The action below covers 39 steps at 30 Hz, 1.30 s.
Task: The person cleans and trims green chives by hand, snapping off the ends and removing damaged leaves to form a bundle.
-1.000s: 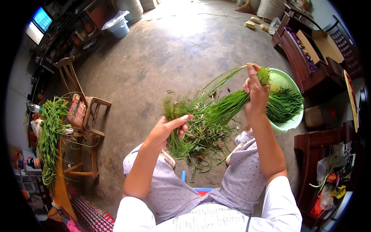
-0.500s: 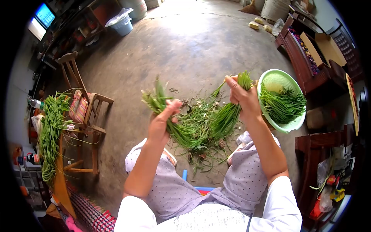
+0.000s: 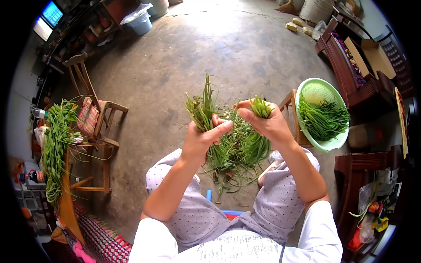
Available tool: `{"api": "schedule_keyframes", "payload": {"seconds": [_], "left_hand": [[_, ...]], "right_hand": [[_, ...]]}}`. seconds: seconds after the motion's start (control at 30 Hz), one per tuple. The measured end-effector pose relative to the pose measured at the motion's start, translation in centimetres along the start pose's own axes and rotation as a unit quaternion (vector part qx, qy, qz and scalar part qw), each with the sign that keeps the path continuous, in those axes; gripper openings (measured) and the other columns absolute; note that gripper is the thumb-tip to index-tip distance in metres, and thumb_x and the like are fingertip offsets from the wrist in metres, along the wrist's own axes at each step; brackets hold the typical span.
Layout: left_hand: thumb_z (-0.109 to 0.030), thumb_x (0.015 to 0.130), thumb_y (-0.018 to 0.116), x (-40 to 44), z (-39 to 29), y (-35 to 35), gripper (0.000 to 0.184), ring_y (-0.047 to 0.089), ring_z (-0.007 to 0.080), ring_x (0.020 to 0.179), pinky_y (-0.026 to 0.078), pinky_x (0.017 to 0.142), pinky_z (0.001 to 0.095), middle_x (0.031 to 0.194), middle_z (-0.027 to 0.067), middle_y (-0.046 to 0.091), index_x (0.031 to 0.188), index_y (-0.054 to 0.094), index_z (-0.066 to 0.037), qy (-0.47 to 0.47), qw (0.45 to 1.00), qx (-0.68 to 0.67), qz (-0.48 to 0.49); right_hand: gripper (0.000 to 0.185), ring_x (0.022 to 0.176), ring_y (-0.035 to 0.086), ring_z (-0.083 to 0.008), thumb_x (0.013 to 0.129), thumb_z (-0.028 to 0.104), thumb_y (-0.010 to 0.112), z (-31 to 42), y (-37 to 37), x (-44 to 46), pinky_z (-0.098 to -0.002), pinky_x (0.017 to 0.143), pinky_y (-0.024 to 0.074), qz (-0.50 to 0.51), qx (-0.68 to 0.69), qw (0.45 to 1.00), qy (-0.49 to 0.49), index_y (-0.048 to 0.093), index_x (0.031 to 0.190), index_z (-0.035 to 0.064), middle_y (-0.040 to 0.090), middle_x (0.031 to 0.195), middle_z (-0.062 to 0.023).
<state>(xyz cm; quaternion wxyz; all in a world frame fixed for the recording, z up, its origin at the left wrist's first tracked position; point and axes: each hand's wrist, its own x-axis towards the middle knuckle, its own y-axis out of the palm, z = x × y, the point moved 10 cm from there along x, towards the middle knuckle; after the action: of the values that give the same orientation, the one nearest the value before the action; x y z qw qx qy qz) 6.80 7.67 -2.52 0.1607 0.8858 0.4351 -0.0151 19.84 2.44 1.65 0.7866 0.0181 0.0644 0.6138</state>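
Note:
My left hand [image 3: 204, 138] is closed round a bunch of green stalks [image 3: 202, 109], whose upper ends stick up unevenly and whose leafy ends hang below. Close to its right, my right hand [image 3: 269, 122] grips a tighter green bundle [image 3: 259, 107], cut ends up, leaves hanging down. The two hands are a short distance apart, thumbs toward each other. Beneath them a heap of loose greens and scraps [image 3: 232, 153] lies on the floor between my feet. A pale green basket [image 3: 315, 85] at the right holds more long greens [image 3: 324, 118].
The basket rests on a wooden stool [image 3: 287, 103]. At the left, a wooden chair [image 3: 109, 118] stands beside a surface piled with long greens [image 3: 59, 144]. A blue bucket [image 3: 141, 25] is at the upper left. Dark wooden furniture [image 3: 351, 83] lines the right side.
My right hand has moved left and lower, its bundle now upright. My left hand has shifted right, bringing its bunch closer to the other hand.

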Motion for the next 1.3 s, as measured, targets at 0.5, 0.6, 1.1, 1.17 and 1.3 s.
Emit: {"api": "schedule_keyframes", "payload": {"seconds": [0.5, 0.6, 1.1, 1.17, 1.3], "left_hand": [[-0.008, 0.078, 0.070, -0.9, 1.2, 0.8, 0.021, 0.048, 0.0031, 0.058, 0.036, 0.048, 0.0176, 0.077, 0.0014, 0.060, 0.077, 0.050, -0.011, -0.096, 0.991, -0.073, 0.055], [-0.008, 0.078, 0.070, -1.0, 0.7, 0.7, 0.021, 0.048, 0.0035, 0.058, 0.036, 0.048, 0.0178, 0.077, 0.0016, 0.060, 0.077, 0.049, -0.011, -0.076, 0.994, -0.054, 0.049], [0.000, 0.076, 0.069, -1.0, -1.8, 0.1, 0.022, 0.051, 0.0028, 0.064, 0.039, 0.052, 0.0176, 0.075, 0.0016, 0.062, 0.072, 0.048, -0.006, 0.083, 0.995, 0.062, -0.014], [-0.003, 0.076, 0.070, -1.0, -1.8, 0.3, 0.019, 0.048, 0.0028, 0.057, 0.036, 0.048, 0.0177, 0.070, 0.0012, 0.061, 0.070, 0.052, -0.006, 0.089, 0.994, 0.062, -0.014], [-0.007, 0.076, 0.070, -1.0, -1.8, 0.7, 0.019, 0.046, 0.0031, 0.051, 0.032, 0.043, 0.0179, 0.066, 0.0012, 0.059, 0.069, 0.053, -0.008, 0.057, 0.998, 0.029, -0.006]], "right_hand": [[0.013, 0.050, 0.040, 0.0008, 0.083, 0.016, 0.067, 1.0, -4.9, -0.1, -0.0171, 0.043, 0.0291, -0.133, 0.074, 0.987, -0.051, 0.067, 0.084, 0.0031, 0.053, 0.063, 0.0082], [0.015, 0.047, 0.037, 0.0015, 0.084, 0.019, 0.066, 1.3, -5.5, 0.2, -0.0175, 0.040, 0.0247, -0.153, 0.043, 0.985, -0.068, 0.067, 0.085, 0.0037, 0.052, 0.061, 0.0088], [0.023, 0.064, 0.046, -0.0027, 0.080, 0.016, 0.070, 1.5, 0.7, -0.2, -0.0202, 0.055, 0.0383, 0.024, -0.083, 0.991, -0.104, 0.061, 0.092, -0.0002, 0.055, 0.072, 0.0040], [0.019, 0.066, 0.049, -0.0034, 0.079, 0.015, 0.071, 1.2, 0.8, -0.2, -0.0203, 0.057, 0.0408, 0.012, -0.079, 0.988, -0.134, 0.063, 0.087, 0.0000, 0.059, 0.073, 0.0025], [0.017, 0.064, 0.050, -0.0035, 0.078, 0.015, 0.072, 0.8, -0.5, 0.0, -0.0204, 0.056, 0.0414, -0.029, -0.043, 0.994, -0.098, 0.065, 0.078, 0.0002, 0.061, 0.071, 0.0022]]}}
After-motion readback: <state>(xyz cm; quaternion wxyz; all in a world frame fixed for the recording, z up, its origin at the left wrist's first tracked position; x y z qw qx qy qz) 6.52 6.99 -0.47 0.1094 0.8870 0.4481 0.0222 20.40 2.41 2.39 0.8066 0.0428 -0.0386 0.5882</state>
